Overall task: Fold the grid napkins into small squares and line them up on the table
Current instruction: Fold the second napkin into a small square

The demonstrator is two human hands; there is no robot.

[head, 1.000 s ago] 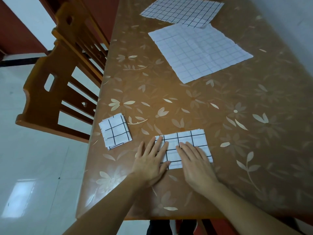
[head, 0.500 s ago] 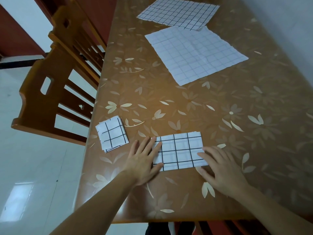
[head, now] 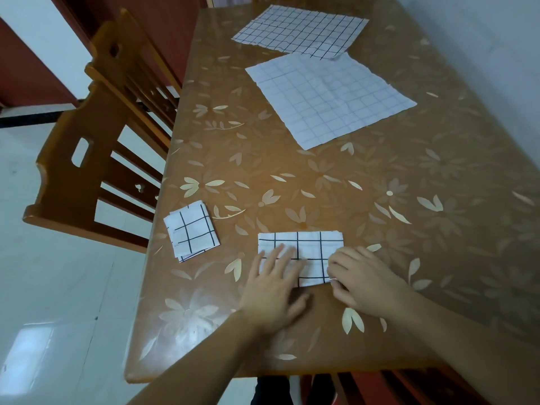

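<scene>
1. Head view, near edge: a half-folded grid napkin (head: 304, 252) lies as a long rectangle on the table (head: 409, 229), close to the person.
2. The left hand (head: 274, 285) lies flat on the rectangle's left part, fingers straight and slightly spread, pressing it to the table top (the hand is a little blurred).
3. The right hand (head: 359, 279) sits at the rectangle's right end, fingers curled at the lower right corner; it appears to pinch that corner, with a sliver of white showing under the fingers.
4. To the left, near the table's left edge and apart from the rectangle, lies a folded square napkin (head: 191, 230), slightly turned, its layers showing along the lower edge.
5. Farther away, two napkins lie spread out: a pale-lined open napkin (head: 330, 97) toward the middle, and behind it a dark-lined open napkin (head: 301, 30) near the far end; their edges overlap or touch at one corner.
6. Two wooden chairs (head: 87, 171) stand at the table's left side, on a pale tiled floor (head: 58, 317).
</scene>
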